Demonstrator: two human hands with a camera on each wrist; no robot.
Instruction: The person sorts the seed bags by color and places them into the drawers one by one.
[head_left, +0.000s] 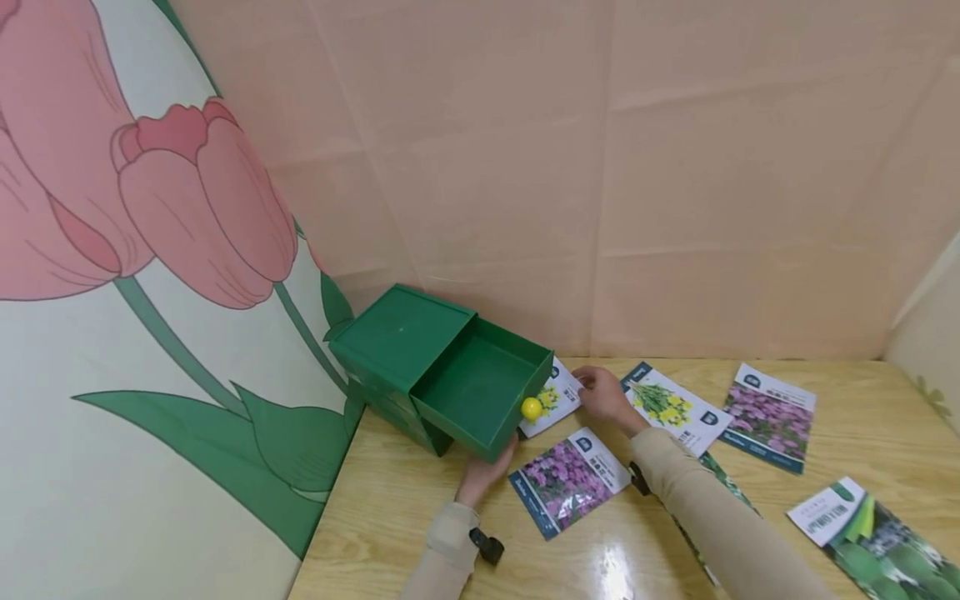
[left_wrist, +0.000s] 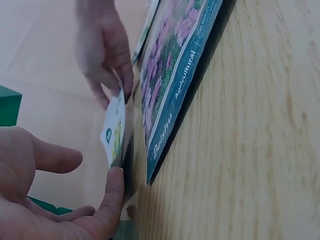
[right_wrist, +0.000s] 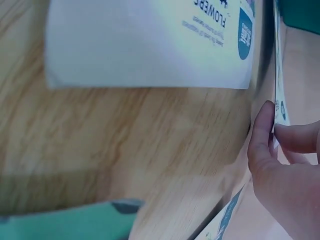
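Observation:
A seed packet with yellow flowers (head_left: 558, 393) lies partly hidden behind a green pulled-out drawer (head_left: 480, 390). My right hand (head_left: 603, 396) pinches its right end between thumb and fingers; the right wrist view shows the packet (right_wrist: 279, 90) edge-on in that grip. Below the drawer's front corner is my left hand (head_left: 486, 477). In the left wrist view, an outstretched fingertip (left_wrist: 115, 175) of it meets the packet's near corner, with the thumb (left_wrist: 60, 158) held apart. A round yellow knob (head_left: 532, 408) sits on the drawer front.
The green box (head_left: 405, 329) stands at the back left against the wall. A purple-flower packet (head_left: 570, 483) lies between my arms. Another yellow-flower packet (head_left: 671, 408), a second purple one (head_left: 772, 417) and a green-vegetable packet (head_left: 885, 542) lie to the right on the wooden table (head_left: 375, 533).

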